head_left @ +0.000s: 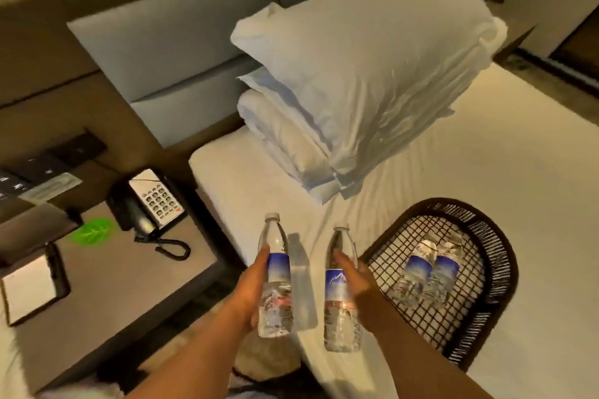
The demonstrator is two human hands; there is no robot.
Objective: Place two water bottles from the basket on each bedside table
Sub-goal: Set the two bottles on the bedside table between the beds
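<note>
- White-sheeted bed (453,178): smooth cotton surface, stacked white pillows (356,74) at its head.
- Grey-brown bedside counter (113,269): matte flat top, lying left of both hands; carries a black corded telephone (149,204) and a notepad (30,288); no bottles on it.
- Dark woven wire basket (479,269): open mesh, resting on the bed, two clear bottles lying inside.
- Left hand (249,288): clenched around a clear plastic blue-labelled water bottle (275,275), long axis upright; nearer the counter.
- Right hand (356,278): grasping a second matching bottle (340,295), upright.
- Judgement: next move is leftward to the counter.
</note>
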